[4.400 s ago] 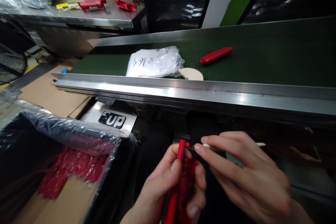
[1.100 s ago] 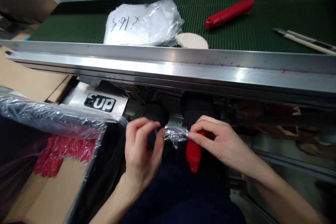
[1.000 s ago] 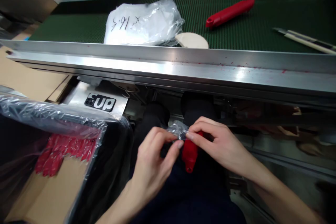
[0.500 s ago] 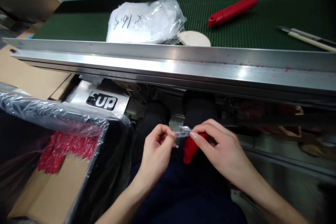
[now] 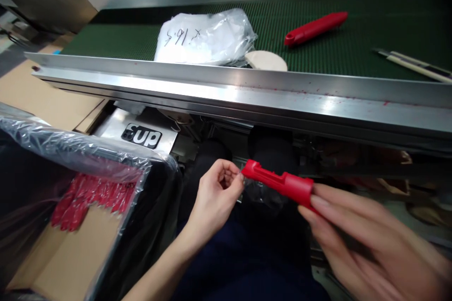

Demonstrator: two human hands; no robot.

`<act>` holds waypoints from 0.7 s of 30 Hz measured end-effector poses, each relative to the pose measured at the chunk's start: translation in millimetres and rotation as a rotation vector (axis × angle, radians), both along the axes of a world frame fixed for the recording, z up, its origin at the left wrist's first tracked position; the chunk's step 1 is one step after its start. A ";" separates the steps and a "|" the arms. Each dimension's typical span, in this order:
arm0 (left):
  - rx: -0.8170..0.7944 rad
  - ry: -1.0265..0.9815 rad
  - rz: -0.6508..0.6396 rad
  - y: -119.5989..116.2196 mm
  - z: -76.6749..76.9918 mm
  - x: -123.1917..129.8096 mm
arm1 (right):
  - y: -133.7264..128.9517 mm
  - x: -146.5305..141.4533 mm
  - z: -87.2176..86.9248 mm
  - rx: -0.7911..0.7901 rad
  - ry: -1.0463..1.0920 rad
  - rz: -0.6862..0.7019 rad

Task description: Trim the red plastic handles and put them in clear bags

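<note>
My right hand [image 5: 356, 240] grips a red plastic handle piece [image 5: 278, 182] by its right end and holds it level above my lap, below the conveyor rail. Its left tip points at my left hand [image 5: 217, 193]. That hand's thumb and fingers are pinched together right at the tip, on the edge of a thin clear plastic bag [image 5: 260, 196] that hangs faintly visible under the red piece. Both hands are close to my dark trousers.
The green conveyor belt [image 5: 353, 51] carries a white bag with handwriting [image 5: 206, 37], a tan disc [image 5: 265, 60], another red handle [image 5: 315, 28] and a pale knife-like tool [image 5: 413, 60]. A steel rail [image 5: 226, 89] fronts it. At left, a plastic-lined box [image 5: 70, 155] holds several red parts [image 5: 92, 197].
My right hand has pulled the red piece out to the right and turned it level; it was tucked under the fingers, pointing down, with the clear bag stretched between both hands. The view shifted slightly.
</note>
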State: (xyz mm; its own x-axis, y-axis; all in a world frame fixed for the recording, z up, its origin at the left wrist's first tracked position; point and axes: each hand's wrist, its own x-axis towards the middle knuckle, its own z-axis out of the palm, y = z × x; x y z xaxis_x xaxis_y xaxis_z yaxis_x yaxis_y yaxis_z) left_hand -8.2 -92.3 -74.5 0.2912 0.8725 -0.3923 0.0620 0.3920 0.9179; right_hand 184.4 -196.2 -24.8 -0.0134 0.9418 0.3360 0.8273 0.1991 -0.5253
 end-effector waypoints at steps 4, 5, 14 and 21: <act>0.007 -0.019 0.001 -3.6 3.8 -1.7 | 18.5 -9.8 7.1 0.150 -0.159 0.156; 0.010 -0.022 0.013 -3.1 3.7 -2.2 | 20.7 -10.6 6.8 0.147 -0.151 0.175; 0.219 0.036 0.055 -2.3 -6.2 -11.9 | 20.7 -12.9 -17.1 0.207 -0.166 0.289; 0.315 0.105 0.098 -18.0 -20.2 -20.5 | 26.0 -42.6 -37.7 0.169 0.179 -0.181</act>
State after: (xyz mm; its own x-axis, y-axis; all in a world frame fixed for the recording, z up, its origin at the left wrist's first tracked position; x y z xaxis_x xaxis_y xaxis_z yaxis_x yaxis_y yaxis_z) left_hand -28.7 -110.3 -94.7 0.1724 0.9774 -0.1227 0.1383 0.0993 0.9854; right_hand 141.8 -170.2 -62.5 0.2235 0.8539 0.4700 0.7547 0.1535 -0.6378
